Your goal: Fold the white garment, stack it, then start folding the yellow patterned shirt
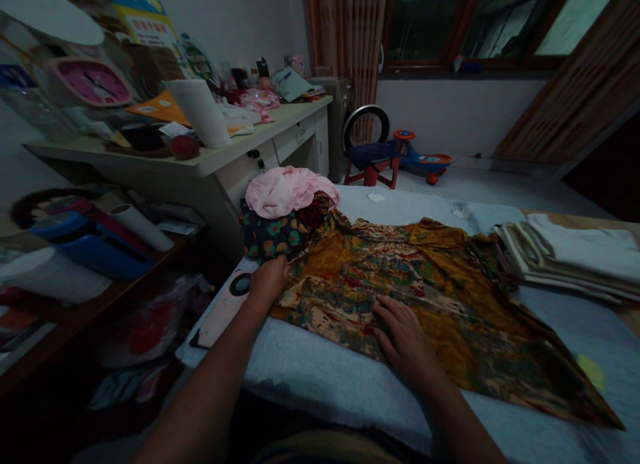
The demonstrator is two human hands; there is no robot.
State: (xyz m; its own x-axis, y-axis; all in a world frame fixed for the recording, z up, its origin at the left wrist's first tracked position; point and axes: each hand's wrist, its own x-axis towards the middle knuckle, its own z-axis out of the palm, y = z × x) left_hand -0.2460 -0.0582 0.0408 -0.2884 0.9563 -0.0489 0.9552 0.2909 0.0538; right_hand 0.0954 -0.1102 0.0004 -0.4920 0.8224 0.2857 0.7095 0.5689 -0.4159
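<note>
Dim bedroom, pale bed cover (pixel 310 377) filling the near side. By its front edge my right hand (pixel 403 337) is lying flat and open on the patterned shirt (pixel 450 284) that's spreading across the middle. My left hand (pixel 269 281) is clenching the shirt's left end. Farther back, a pink-topped clothes pile (pixel 287 191) is sitting at the left edge and a folded stack (pixel 565 254) at the right.

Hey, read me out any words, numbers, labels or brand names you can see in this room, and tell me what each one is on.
Nothing here can be read as text.
Poster: red print on a yellow band, too blurred to read.
Pink clock: hands show, no numerals legible.
Orange paper: white label, too small to read.
Patterned shirt, gripped by the left hand and under the right hand: pattern only, no words.
</note>
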